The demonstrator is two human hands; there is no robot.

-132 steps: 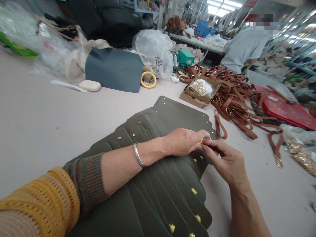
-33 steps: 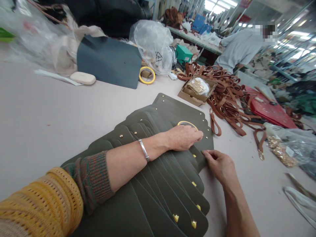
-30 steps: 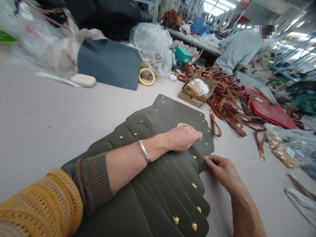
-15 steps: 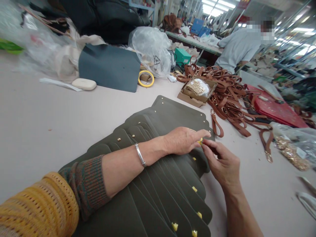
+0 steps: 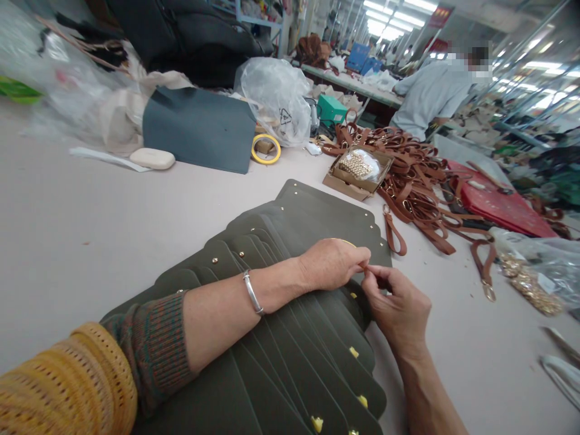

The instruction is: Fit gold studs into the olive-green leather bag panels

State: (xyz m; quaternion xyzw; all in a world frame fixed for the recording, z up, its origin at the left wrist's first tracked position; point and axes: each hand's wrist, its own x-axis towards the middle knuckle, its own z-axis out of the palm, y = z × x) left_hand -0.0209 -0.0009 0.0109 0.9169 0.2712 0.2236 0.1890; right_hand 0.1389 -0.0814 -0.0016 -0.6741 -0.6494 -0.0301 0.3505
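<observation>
Dark olive-green panels (image 5: 326,211) lie fanned out in an overlapping stack in front of me, with small metal studs along their edges. Several of them carry yellow tape bits (image 5: 354,351) near the right side. My left hand (image 5: 333,264) reaches across the stack, closed around a roll of yellow tape (image 5: 348,243), of which only a thin rim shows above the knuckles. At its fingertips my right hand (image 5: 401,308) meets it in a pinch, thumb against forefinger. The tape end between the fingertips is mostly hidden.
Another yellow tape roll (image 5: 266,149) stands by a blue-grey sheet (image 5: 199,130). An open cardboard box (image 5: 351,187) with gold chain sits beside piled brown straps (image 5: 421,181). Bagged gold hardware (image 5: 530,284) lies at right. A person (image 5: 428,96) works beyond the table.
Both hands have drawn closer at the fingertips, and my left fingers have curled in. The yellow tape seen between them is now covered. The whole view has shifted slightly.
</observation>
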